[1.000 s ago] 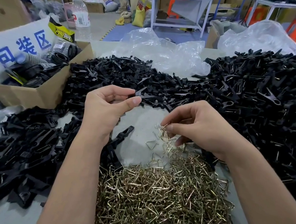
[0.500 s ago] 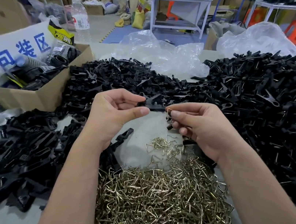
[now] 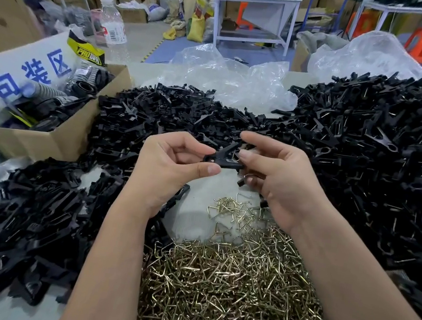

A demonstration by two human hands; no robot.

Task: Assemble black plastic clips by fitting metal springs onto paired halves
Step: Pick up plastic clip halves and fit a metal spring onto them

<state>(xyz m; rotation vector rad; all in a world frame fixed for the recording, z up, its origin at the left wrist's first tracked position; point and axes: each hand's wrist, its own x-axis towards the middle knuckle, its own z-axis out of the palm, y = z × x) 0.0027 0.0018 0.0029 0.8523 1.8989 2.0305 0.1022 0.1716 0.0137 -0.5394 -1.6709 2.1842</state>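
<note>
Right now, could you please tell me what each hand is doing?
Left hand: pinches the black clip halves.
Right hand: fingers curled at the clip's other end; holding a spring cannot be told.

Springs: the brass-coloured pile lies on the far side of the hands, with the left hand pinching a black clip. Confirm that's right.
Wrong on position. The head view shows the springs piled on the near side of the hands, toward the camera. The left hand does pinch a black clip.

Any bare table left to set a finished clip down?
One small patch below the hands, bordered by the spring pile, the loose clip halves on the left and a few stray springs. A thin strip at the near-left edge. Elsewhere crowded: finished clips, plastic bags, cardboard box.
</note>
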